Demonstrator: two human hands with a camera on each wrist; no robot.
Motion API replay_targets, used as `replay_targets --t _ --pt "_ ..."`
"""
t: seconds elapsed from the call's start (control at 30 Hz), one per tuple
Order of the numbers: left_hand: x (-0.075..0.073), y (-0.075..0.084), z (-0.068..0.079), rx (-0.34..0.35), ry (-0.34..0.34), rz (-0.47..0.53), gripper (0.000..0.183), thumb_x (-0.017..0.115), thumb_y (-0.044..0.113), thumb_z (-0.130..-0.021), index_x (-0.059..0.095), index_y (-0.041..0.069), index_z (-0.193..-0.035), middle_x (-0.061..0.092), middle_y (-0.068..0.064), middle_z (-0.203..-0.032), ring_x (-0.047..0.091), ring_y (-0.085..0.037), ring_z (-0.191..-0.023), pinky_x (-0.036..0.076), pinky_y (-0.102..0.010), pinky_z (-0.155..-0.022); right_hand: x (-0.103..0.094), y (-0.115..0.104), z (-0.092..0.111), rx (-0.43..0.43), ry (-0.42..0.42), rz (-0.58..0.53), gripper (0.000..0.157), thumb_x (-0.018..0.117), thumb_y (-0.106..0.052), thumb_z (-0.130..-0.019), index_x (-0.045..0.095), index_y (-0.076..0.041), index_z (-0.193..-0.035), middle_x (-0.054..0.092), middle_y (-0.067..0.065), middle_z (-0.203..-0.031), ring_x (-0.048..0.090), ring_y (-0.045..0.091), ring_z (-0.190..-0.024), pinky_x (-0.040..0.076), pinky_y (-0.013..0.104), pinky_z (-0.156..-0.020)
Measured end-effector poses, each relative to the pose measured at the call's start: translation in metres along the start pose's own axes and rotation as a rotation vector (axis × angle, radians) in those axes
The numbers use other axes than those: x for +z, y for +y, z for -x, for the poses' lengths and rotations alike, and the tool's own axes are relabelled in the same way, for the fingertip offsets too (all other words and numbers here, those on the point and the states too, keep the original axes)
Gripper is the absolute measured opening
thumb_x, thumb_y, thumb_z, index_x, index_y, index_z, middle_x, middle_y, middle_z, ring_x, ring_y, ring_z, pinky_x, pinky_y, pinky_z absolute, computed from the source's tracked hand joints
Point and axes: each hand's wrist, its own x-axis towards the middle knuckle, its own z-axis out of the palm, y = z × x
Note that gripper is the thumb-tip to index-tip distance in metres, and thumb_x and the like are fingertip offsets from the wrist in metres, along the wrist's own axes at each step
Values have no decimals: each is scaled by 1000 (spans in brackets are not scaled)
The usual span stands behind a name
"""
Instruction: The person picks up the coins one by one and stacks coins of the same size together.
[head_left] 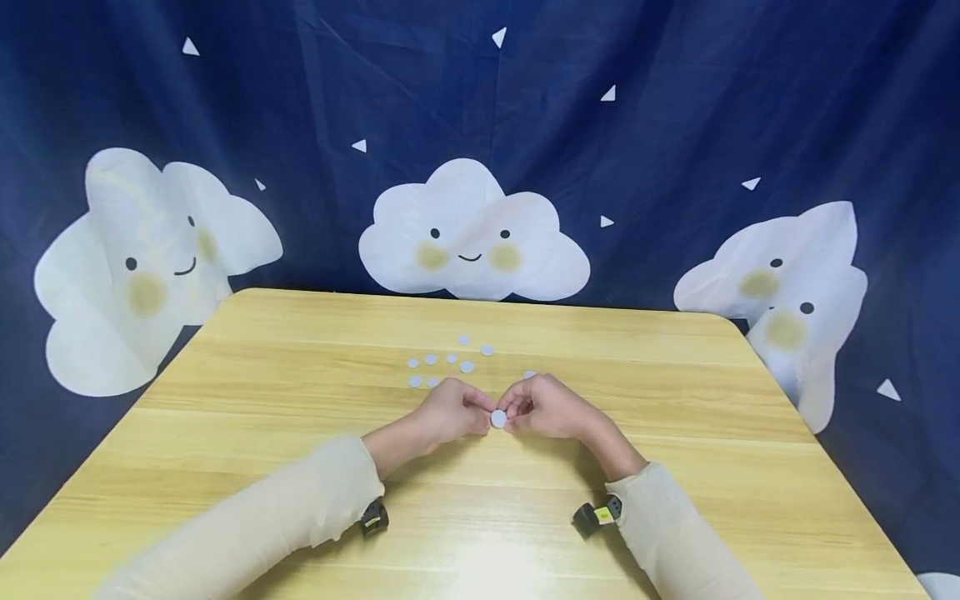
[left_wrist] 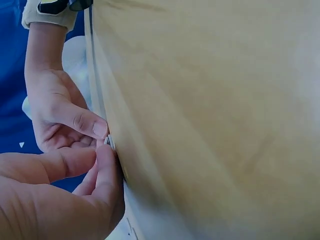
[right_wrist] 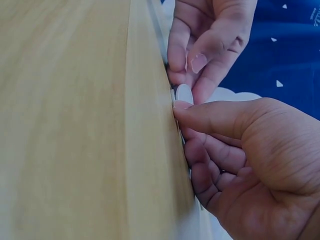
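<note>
In the head view a small white round disc [head_left: 498,418] is held upright just above the table, between my two hands. My left hand [head_left: 453,412] grips its left edge with thumb and fingertips. From the other side my right hand [head_left: 553,408] pinches it, the thumb lying on its edge. The right wrist view shows the white disc [right_wrist: 184,94] above my right thumb, with a thin pale edge beside it. In the left wrist view the disc [left_wrist: 111,142] appears edge-on between the fingertips of both hands.
Several similar white discs [head_left: 467,367] lie scattered on the wooden table [head_left: 300,392] beyond my left hand. Another disc [head_left: 530,374] is partly hidden behind my right hand. Behind the table hangs a dark blue curtain [head_left: 420,75] with white clouds.
</note>
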Motion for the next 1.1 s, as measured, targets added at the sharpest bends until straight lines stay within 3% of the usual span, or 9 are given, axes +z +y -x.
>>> replay_targets --t 0.23,0.37,0.53,0.73,1.1 --pt "-8 -1 2 46 -10 -87 27 70 -8 -86 72 -4 -112 72 -9 -102 68 -20 -92 59 -32 -81 0 -2 0 -9 -1 -10 15 78 3 -84 75 -2 -98 71 -2 -81 65 10 -76 57 27 -76" --pt "-12 -2 3 116 -27 -259 23 73 -8 -85 73 -3 -108 72 -6 -98 68 -18 -91 59 -30 -80 0 -4 0 -7 -8 -14 15 78 2 -85 75 -2 -99 71 -1 -81 65 11 -77 56 27 -77" --pt "-12 1 -1 185 -31 -451 20 77 -3 -84 74 -1 -104 68 -1 -85 62 -14 -76 55 -26 -69 -1 -3 0 0 -6 1 15 78 0 -85 75 -3 -100 71 -2 -82 65 10 -78 57 27 -78" --pt "-7 4 -8 173 -31 -482 17 81 1 -82 74 3 -98 66 1 -79 60 -13 -70 52 -24 -64 -2 -2 0 -4 -4 -1 15 77 1 -85 75 -3 -100 71 -2 -82 65 10 -78 57 27 -78" --pt "-3 0 -11 171 -9 -443 14 82 3 -83 72 6 -93 64 -1 -79 60 -15 -72 53 -26 -65 -3 -2 0 -10 -7 -10 16 76 3 -85 75 -3 -99 70 -2 -81 65 11 -77 57 27 -78"
